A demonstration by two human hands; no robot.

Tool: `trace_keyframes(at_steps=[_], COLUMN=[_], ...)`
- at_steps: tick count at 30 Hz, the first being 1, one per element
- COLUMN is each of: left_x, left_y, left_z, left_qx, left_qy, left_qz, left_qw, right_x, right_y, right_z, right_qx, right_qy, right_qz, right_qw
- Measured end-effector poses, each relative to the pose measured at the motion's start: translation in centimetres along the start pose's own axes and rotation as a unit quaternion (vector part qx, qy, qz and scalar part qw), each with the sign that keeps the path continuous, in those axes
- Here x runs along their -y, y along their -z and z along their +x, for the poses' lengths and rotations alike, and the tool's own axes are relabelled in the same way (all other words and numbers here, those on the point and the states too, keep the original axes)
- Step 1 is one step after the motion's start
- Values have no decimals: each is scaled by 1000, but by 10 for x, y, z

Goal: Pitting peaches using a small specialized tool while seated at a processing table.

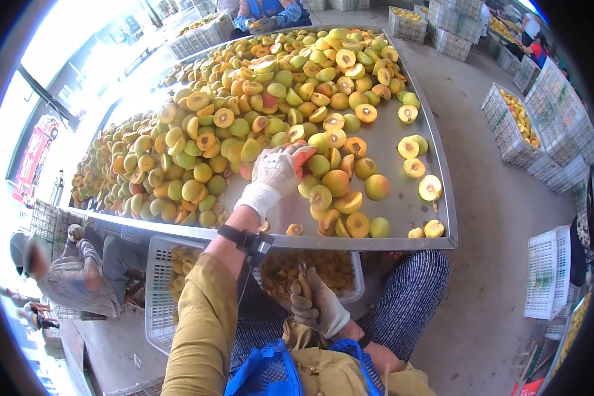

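Note:
My left hand (276, 171), in a white knit glove with orange-coated fingers, reaches across the near edge of a metal table (297, 241). Its fingertips touch a heap of halved yellow peaches (237, 126); whether they grip one is hidden. Lower down, over my lap, my right hand (319, 307) in a pale, stained glove is closed around a small hand tool (305, 283) with a wooden-looking handle and metal tip. Behind that tool, under the table edge, a white plastic crate (359, 282) contains brownish pieces, perhaps peach stones. Several peach halves lie cut side up near my left hand.
Left of my knees stands a white crate (153, 297) holding peach halves. A person (74, 272) sits further left, and another person's gloved hands (262, 24) are at the far table edge. Crates of fruit (512, 126) stand on the right floor. The table has a raised rim.

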State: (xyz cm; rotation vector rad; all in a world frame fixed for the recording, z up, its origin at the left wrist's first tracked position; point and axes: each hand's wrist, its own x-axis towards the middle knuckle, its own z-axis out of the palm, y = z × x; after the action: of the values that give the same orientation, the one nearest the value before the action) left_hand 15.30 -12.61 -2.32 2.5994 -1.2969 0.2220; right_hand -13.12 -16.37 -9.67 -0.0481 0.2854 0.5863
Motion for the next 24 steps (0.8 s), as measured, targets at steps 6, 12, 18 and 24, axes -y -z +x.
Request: trace_keyframes(at_steps=[6, 12, 18, 24], left_x=[1, -28, -71, -81], left_y=[32, 57, 56, 61], left_z=[-36, -121, -159, -159], left_qx=[59, -32, 27, 81], left_qy=[118, 280, 224, 264], left_qz=[-138, -620, -699, -681], left_qw=[982, 732, 679, 678], right_x=[-1, 20, 17, 23], right_y=[-31, -49, -52, -55], right_z=[-9, 1, 22, 3], right_qx=[-122, -231, -192, -195], right_qy=[87, 291, 447, 359], right_qz=[-166, -268, -358, -393], right_qw=[975, 889, 797, 824])
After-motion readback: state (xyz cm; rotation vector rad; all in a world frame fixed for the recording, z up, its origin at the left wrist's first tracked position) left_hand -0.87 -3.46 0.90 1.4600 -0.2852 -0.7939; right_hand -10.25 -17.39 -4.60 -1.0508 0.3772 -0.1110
